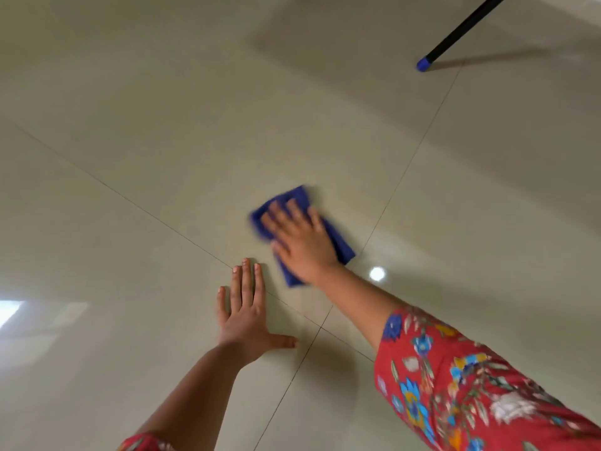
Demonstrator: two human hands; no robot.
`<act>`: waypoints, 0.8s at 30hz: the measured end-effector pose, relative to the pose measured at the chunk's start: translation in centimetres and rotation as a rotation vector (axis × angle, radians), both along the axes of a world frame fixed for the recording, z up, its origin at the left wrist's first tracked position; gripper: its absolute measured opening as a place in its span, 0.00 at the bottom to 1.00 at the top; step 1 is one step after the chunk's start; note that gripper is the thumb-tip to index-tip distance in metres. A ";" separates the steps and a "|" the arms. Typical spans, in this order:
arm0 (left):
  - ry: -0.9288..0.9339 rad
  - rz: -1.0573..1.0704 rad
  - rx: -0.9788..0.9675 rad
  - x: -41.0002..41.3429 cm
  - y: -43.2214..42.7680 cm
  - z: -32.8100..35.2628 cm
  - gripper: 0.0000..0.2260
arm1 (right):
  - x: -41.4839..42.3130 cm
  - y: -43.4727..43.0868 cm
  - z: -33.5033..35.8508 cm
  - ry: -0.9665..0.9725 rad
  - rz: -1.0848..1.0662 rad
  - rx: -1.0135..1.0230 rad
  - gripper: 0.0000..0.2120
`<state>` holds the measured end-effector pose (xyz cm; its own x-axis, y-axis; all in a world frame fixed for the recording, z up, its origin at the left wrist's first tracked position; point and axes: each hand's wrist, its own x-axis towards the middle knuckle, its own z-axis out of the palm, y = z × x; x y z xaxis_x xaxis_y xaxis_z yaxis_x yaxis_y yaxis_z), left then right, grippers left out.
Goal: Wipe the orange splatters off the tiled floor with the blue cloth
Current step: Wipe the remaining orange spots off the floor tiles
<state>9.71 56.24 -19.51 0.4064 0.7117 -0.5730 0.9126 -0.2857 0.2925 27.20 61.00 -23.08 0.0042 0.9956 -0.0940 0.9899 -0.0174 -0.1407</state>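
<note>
Step in hand: the person is wiping, judging by the motion blur on the cloth and the fingers over it.
Next move: it is calling for a check of the tile, since no orange splatters are showing anywhere in view; they may be lying under the cloth.
Tiled floor (130,157): glossy beige tiles are filling the view, with grout lines crossing just beside the left wrist.
Black pole (461,27): it is slanting down at top right, its blue tip resting on the floor, well apart from the wiping.
Right hand (300,237): its spread fingers are pressing flat on the cloth.
Left hand (244,317): it is bracing flat on the floor, fingers together and thumb out, just beside the cloth.
Blue cloth (340,242): folded, it is lying on the tile under the right hand.
In the way: nothing is blocking the stroke except the left hand.
</note>
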 end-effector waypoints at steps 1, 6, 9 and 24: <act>0.005 -0.002 0.005 0.0 0.0 0.0 0.67 | -0.6 -1.5 -0.2 -0.009 0.192 -0.007 0.26; -0.011 0.000 -0.003 0.0 -0.1 0.2 0.67 | 1.8 -0.5 -0.3 0.028 -0.281 0.000 0.28; -0.003 -0.006 0.004 0.0 0.0 0.2 0.67 | -1.5 -1.5 -0.3 0.032 -0.227 0.003 0.28; -0.029 0.019 0.025 0.0 -0.3 -0.1 0.68 | 15.8 -8.8 -0.3 0.030 -0.846 0.007 0.26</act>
<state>9.73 55.98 -19.65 0.4085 0.7334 -0.5434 0.9094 -0.2757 0.3115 43.05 52.19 -23.37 0.7461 0.6583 -0.1000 0.6392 -0.7502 -0.1693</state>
